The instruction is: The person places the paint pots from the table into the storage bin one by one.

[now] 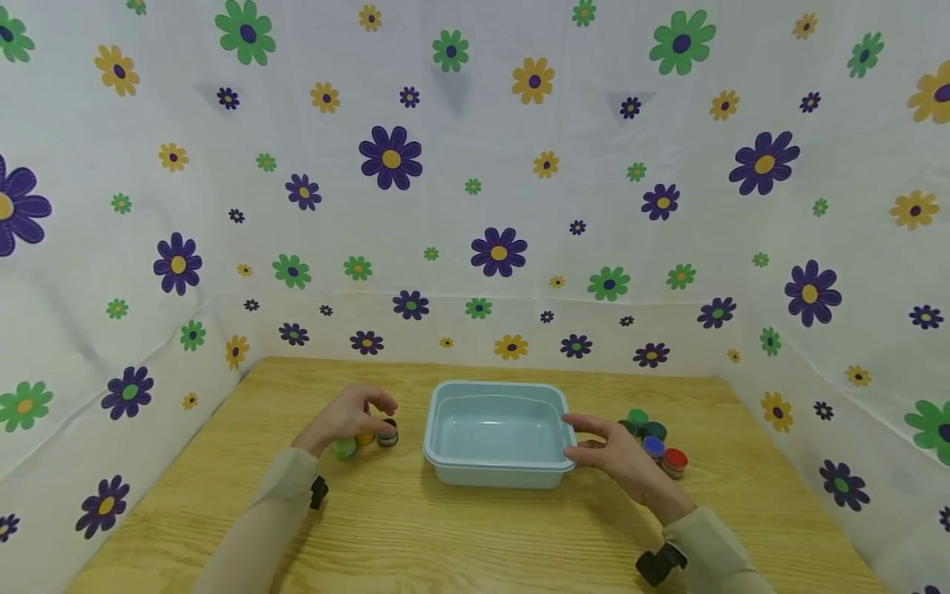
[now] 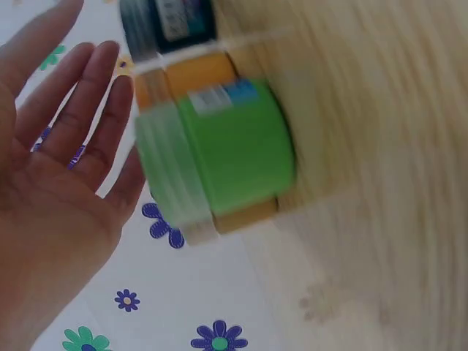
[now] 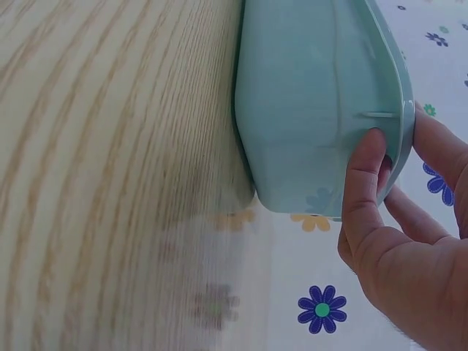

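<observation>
A pale blue plastic basin point(image 1: 499, 477) stands on the wooden table. My right hand point(image 1: 619, 458) pinches its right rim, fingers to either side of the edge in the right wrist view, where the basin's wall point(image 3: 314, 110) fills the middle. Over on the left, my left hand point(image 1: 349, 422) hovers at a small group of jars with its fingers spread. The group has a light green jar point(image 2: 234, 150), an orange-yellow jar point(image 2: 201, 72) and a dark jar point(image 1: 387, 434). In the left wrist view the palm point(image 2: 58, 212) faces them, holding nothing.
Right of the basin, several small jars stand together, among them a red-topped jar point(image 1: 674, 462), a blue-topped jar point(image 1: 653, 447) and a green-topped jar point(image 1: 637, 417). A white cloth point(image 1: 460, 214) with printed flowers surrounds the wooden table point(image 1: 475, 536) at the back and sides.
</observation>
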Motion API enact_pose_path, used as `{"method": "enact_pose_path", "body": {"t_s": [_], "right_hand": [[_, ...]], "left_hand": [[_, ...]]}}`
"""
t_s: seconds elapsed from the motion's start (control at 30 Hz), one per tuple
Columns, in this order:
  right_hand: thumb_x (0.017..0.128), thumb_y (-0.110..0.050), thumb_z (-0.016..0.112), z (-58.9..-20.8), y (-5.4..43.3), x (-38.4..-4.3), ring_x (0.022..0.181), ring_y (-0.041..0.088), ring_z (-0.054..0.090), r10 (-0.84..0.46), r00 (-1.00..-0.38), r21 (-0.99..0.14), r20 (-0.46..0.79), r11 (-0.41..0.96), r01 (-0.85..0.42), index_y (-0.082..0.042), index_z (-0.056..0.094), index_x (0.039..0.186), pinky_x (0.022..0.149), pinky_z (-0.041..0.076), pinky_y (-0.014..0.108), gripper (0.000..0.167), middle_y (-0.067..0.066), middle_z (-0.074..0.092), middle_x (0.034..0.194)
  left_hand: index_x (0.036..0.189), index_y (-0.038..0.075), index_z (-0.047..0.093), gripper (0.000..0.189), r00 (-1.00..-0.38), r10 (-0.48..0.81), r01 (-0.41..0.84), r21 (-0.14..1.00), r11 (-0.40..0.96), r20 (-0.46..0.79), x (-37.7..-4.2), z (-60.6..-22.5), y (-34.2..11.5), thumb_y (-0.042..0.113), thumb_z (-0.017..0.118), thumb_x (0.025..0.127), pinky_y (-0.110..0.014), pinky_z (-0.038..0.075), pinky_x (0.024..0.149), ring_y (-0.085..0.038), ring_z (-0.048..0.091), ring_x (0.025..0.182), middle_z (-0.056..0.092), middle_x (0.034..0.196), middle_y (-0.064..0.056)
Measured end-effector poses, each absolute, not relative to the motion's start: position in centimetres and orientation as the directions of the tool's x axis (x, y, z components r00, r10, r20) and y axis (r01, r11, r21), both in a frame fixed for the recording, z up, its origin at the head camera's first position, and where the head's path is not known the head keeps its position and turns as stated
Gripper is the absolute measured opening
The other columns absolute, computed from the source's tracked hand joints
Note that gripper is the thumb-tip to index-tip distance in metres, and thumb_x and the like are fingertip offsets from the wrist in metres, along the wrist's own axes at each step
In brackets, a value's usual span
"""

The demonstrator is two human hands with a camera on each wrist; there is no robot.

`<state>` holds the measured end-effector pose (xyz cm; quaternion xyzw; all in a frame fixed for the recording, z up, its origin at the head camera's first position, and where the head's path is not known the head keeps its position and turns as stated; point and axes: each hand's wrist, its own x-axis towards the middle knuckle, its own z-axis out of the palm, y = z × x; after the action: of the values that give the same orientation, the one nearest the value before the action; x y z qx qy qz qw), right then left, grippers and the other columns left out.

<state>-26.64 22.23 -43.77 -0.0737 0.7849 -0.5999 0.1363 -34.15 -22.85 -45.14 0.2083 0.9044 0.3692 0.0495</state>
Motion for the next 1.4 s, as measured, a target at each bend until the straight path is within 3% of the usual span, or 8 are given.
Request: {"method": "enact_pose_path", "body": {"t_s": [0.2,0.53,0.87,1.27,1.4], "right_hand": [[0.089,-0.022,0.073,-43.9,22.2,-26.6,0.108,0.020,0.061,-0.270,-0.954,-0.962,-0.132,0.266,0.058,-0.007,0.045,0.146,0.092,0.057,0.036,0.066,0.022,0.035,0.154],[0.089,-0.022,0.073,-44.0,22.2,-26.6,0.114,0.022,0.060,-0.264,-0.954,-0.966,-0.140,0.249,0.072,-0.009,0.045,0.147,0.096,0.055,0.041,0.065,0.021,0.032,0.156],[0.089,-0.022,0.073,-44.0,22.2,-26.5,0.115,0.023,0.059,-0.252,-0.957,-0.965,-0.141,0.252,0.076,-0.009,0.045,0.147,0.097,0.055,0.040,0.065,0.021,0.033,0.155],[0.089,-0.022,0.073,-44.2,22.2,-26.4,0.114,0.022,0.059,-0.242,-0.959,-0.964,-0.145,0.252,0.083,-0.009,0.045,0.147,0.096,0.055,0.039,0.065,0.021,0.034,0.154],[0.089,-0.021,0.073,-44.0,22.2,-26.5,0.115,0.023,0.059,-0.243,-0.958,-0.964,-0.150,0.250,0.088,-0.009,0.045,0.147,0.096,0.055,0.039,0.065,0.020,0.033,0.155]], "left_hand": [[0.121,0.002,0.066,0.052,-0.891,0.452,0.300,0.694,0.655,-0.042,-34.5,-45.2,-23.1,0.022,0.084,0.077,-0.041,0.053,0.086,-0.027,0.059,0.100,0.067,0.119,-0.011],[0.118,0.003,0.068,0.048,-0.855,0.516,0.365,0.642,0.674,-0.056,-35.3,-45.6,-23.2,0.018,0.085,0.076,-0.046,0.053,0.092,-0.025,0.060,0.105,0.067,0.117,-0.009],[0.113,0.006,0.070,0.043,-0.863,0.497,0.341,0.621,0.706,-0.092,-35.5,-45.9,-23.0,0.015,0.085,0.075,-0.042,0.054,0.092,-0.020,0.059,0.099,0.066,0.112,-0.006],[0.112,0.008,0.070,0.040,-0.889,0.449,0.278,0.675,0.683,-0.089,-35.4,-45.8,-23.2,0.016,0.084,0.076,-0.032,0.054,0.076,-0.021,0.057,0.091,0.065,0.112,-0.007],[0.113,0.008,0.069,0.040,-0.900,0.434,0.285,0.694,0.661,-0.044,-35.3,-45.4,-23.1,0.016,0.082,0.076,-0.037,0.053,0.080,-0.024,0.057,0.095,0.064,0.117,-0.008]]}}
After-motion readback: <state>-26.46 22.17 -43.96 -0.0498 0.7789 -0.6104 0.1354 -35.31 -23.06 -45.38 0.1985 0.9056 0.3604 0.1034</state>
